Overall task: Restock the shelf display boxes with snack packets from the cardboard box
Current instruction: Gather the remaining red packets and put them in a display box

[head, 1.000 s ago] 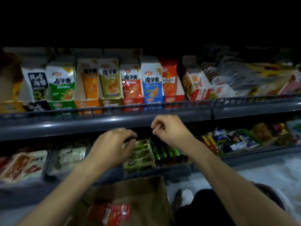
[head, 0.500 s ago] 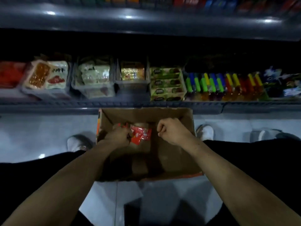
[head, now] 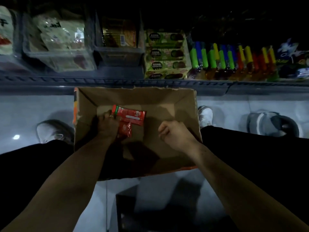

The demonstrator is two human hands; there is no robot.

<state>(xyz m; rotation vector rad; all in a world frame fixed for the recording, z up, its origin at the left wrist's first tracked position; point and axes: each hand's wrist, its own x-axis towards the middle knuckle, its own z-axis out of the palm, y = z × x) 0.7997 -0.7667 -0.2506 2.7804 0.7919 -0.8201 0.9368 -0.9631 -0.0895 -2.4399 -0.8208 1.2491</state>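
I am looking straight down into the open cardboard box that sits on the pale floor between my knees, just in front of the bottom shelf rail. My left hand is down inside the box, on the left part of its floor, with its fingers curled onto the left edge of the red snack packets; I see them gripping that edge, though how many packets they take I cannot tell. A ring shows on one finger. One packet lies flat and wide, and a smaller crinkled one pokes out below it, beside my knuckles.

My right hand hovers over the right half of the box with its fingers folded into a loose fist and nothing in it, well apart from the packets.

On the shelf above the box stand a green display box stacked with green packs, a grey bin holding a gold-brown pack, and a clear bin of pale bags. To the right lies a row of coloured tubes.
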